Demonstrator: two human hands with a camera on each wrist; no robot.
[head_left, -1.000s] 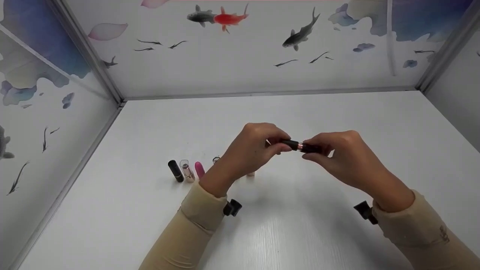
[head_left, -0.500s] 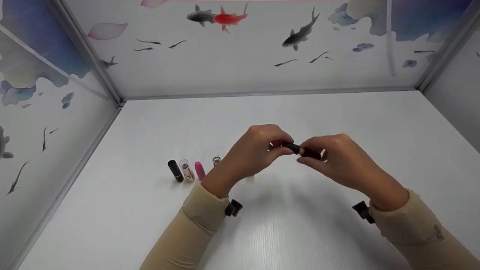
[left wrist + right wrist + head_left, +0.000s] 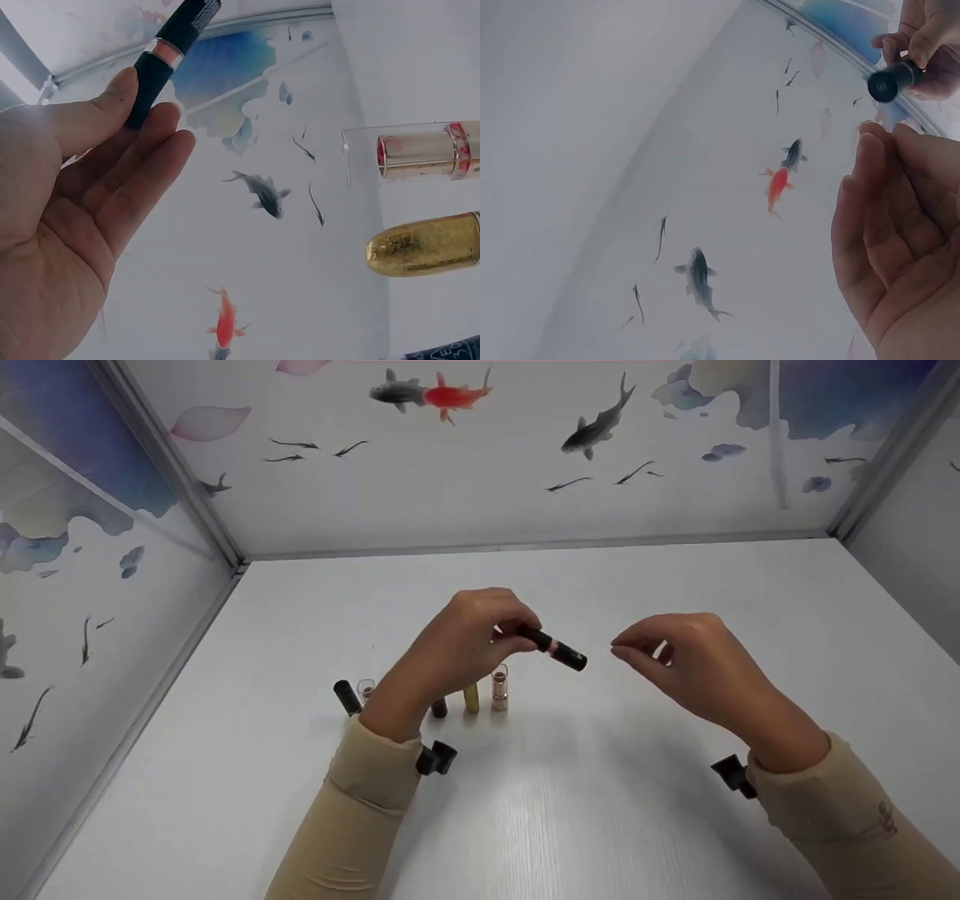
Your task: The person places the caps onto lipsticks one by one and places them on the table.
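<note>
My left hand (image 3: 484, 641) pinches a black lipstick tube (image 3: 568, 655) by one end between thumb and fingers. A pinkish band in silver rims circles the middle of this lipstick (image 3: 161, 56) in the left wrist view. Its free end points towards my right hand (image 3: 686, 667), which hovers to the right, apart from it. Thumb and fingertips of the right hand come close together, and the fingers bend loosely around nothing. From the right wrist view, the flat round end of the lipstick (image 3: 883, 86) shows beyond the right fingertips.
On the white table (image 3: 600, 795), several tubes stand in a row, partly behind my left arm: a black tube (image 3: 346, 697), a clear-capped one (image 3: 366, 688), a dark one (image 3: 439, 708), a gold one (image 3: 471, 699) and a clear-capped pinkish lipstick (image 3: 499, 690). Fish-patterned panels (image 3: 495, 495) enclose the table.
The right hand has let go of the lipstick and drawn off to the right. My left hand has moved left with the lipstick, uncovering tubes on the right of the row and covering the pink one.
</note>
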